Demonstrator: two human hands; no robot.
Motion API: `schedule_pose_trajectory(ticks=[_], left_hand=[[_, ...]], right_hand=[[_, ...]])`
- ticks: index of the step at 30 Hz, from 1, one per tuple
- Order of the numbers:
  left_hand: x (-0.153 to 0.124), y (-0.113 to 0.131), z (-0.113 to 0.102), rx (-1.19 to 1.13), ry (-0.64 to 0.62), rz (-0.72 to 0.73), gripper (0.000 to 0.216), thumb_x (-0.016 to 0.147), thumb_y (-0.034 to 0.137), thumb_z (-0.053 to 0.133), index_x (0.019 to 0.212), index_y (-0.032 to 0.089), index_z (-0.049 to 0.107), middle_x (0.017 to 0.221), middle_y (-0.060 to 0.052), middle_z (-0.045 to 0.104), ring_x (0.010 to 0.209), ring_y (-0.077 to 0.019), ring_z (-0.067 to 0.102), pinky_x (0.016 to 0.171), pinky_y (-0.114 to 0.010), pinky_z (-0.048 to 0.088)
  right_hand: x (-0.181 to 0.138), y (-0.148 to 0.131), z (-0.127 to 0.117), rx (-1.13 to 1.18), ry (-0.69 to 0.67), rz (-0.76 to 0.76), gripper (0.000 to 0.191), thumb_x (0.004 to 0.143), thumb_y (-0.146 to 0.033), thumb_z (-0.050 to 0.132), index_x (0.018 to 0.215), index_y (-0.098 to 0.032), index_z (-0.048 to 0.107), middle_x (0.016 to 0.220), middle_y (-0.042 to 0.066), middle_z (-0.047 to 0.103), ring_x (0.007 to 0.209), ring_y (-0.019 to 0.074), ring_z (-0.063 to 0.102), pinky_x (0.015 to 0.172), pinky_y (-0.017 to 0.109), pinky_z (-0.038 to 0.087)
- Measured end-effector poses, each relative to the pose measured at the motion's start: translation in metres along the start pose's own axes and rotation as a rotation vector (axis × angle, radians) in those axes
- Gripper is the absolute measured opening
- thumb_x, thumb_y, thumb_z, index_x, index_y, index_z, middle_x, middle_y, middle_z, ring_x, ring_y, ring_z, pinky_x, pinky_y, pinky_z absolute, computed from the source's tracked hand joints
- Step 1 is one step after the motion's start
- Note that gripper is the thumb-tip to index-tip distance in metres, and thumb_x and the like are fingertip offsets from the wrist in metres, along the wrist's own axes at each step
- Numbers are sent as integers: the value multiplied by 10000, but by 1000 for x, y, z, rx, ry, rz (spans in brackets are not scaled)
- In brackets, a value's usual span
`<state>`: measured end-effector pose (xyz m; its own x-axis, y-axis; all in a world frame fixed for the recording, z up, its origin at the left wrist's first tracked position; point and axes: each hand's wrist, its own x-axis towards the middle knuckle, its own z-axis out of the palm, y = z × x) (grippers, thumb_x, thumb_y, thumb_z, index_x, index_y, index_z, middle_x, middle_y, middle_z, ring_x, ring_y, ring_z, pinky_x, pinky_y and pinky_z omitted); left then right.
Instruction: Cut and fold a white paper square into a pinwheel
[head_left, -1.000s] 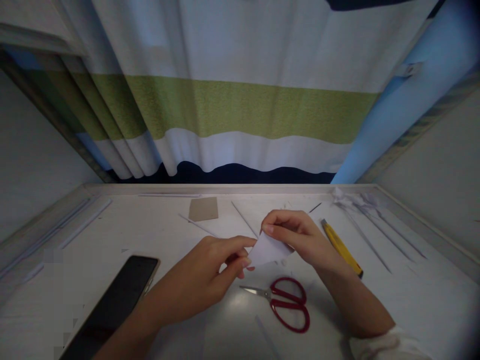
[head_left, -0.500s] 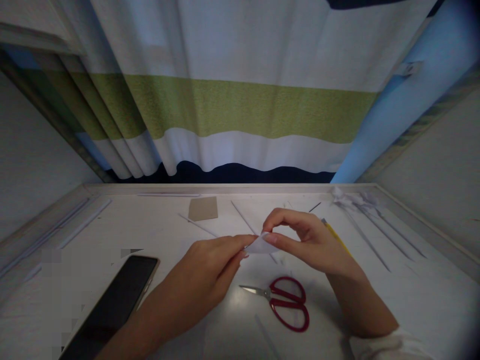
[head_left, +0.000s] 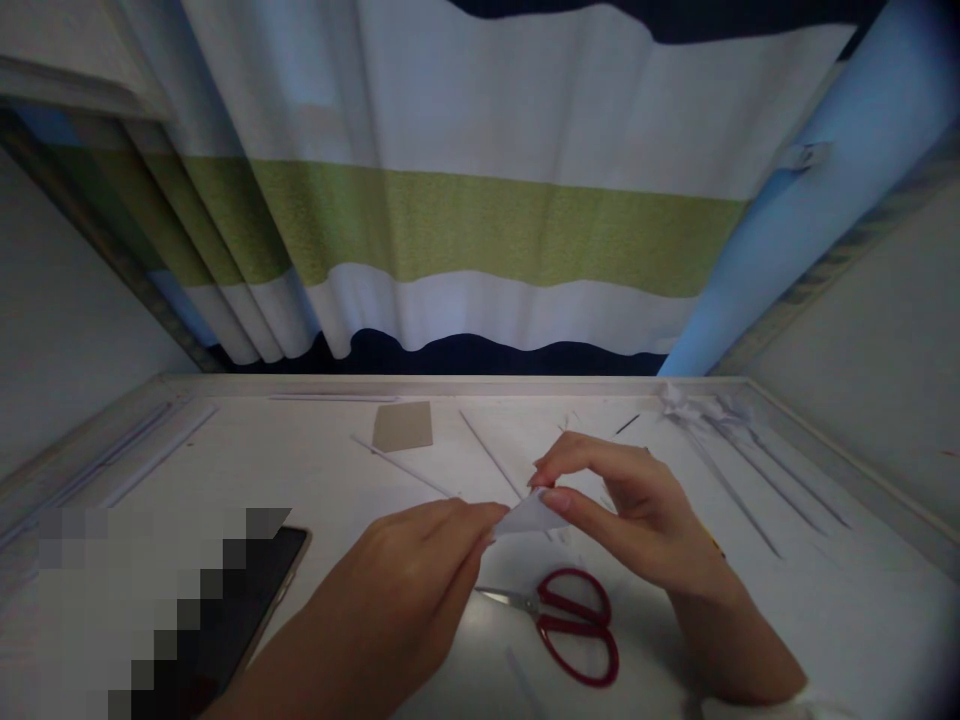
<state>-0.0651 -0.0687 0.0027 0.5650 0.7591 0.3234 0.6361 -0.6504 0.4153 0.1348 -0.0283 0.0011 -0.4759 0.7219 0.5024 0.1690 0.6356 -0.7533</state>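
Observation:
A small folded piece of white paper (head_left: pixel 529 518) is held just above the white tabletop (head_left: pixel 817 610), between both hands. My left hand (head_left: pixel 420 570) pinches its left edge with fingers closed. My right hand (head_left: pixel 622 505) pinches its right part between thumb and forefinger, the other fingers curled. Red-handled scissors (head_left: pixel 574 622) lie on the table just below the paper, blades pointing left.
A dark phone (head_left: pixel 240 600) lies at the lower left, partly blurred out. A brown card square (head_left: pixel 403 426) and thin white paper sticks (head_left: pixel 491 455) lie further back. Crumpled paper scraps (head_left: pixel 697 405) sit at the back right. A striped curtain (head_left: pixel 480 220) hangs behind the table.
The paper has gone from a wider sheet to a flatter, narrower fold. Both hands have closed in on it and sit slightly lower in view; the yellow knife is now hidden behind my right hand.

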Motion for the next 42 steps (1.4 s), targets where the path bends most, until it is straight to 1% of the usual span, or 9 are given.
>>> schedule_pose_trajectory(ticks=[4,9,14,18,21,25,29,35,42], left_hand=[[1,-1,1,-69,-35,-45,275,835,129,414,1065,268,474,943,45,621,815,-106,580,748,-207,433],[1,-5,-1,-164,-81,-143,268,841,232,432,1093,290,501,1032,33,611,875,-135,572,808,-247,416],[6,-8,-7,-352,-157,-268,247,845,280,424,1068,304,529,851,56,655,727,-102,595,681,-204,452],[10,-9,-9,-442,-128,-350,233,850,307,402,1027,277,551,816,36,639,717,-104,587,598,-187,452],[15,-8,-8,-462,-109,-362,245,854,331,380,922,217,586,760,17,626,690,-114,581,581,-196,441],[24,-8,-2,-585,-149,-331,237,833,323,417,808,163,591,708,9,601,643,-109,564,583,-200,431],[26,-14,4,-770,-188,-384,214,802,299,472,704,136,569,620,21,556,559,-82,522,548,-186,417],[25,-18,7,-906,-224,-448,206,765,304,521,658,130,551,527,40,519,469,-59,474,483,-169,383],[24,-19,7,-897,-255,-444,210,767,315,521,672,129,548,534,39,518,480,-60,474,486,-165,384]], right_hand=[[0,-4,1,-20,-40,50,57,780,-160,525,815,-186,562,747,18,583,700,136,543,633,269,427],[2,0,3,28,21,223,78,793,-218,507,740,-178,549,668,0,539,623,114,502,536,227,392],[6,10,0,182,87,327,101,783,-251,519,714,-178,519,564,-48,451,463,57,389,416,188,298],[7,11,-4,207,91,339,102,775,-249,527,706,-176,518,553,-58,428,449,49,361,396,183,262],[7,10,-3,188,92,332,99,773,-251,528,712,-173,523,571,-50,444,468,56,376,403,187,263],[7,11,2,174,70,300,93,774,-253,526,729,-173,535,603,-36,476,513,69,412,425,190,282],[7,14,6,174,49,313,100,777,-262,522,738,-172,539,603,-36,474,502,66,404,415,186,277],[9,14,8,167,23,345,121,777,-263,518,723,-161,552,574,-40,461,482,63,385,408,187,266],[8,16,7,138,6,330,111,774,-253,525,720,-159,550,565,-45,466,487,64,397,430,190,290]])
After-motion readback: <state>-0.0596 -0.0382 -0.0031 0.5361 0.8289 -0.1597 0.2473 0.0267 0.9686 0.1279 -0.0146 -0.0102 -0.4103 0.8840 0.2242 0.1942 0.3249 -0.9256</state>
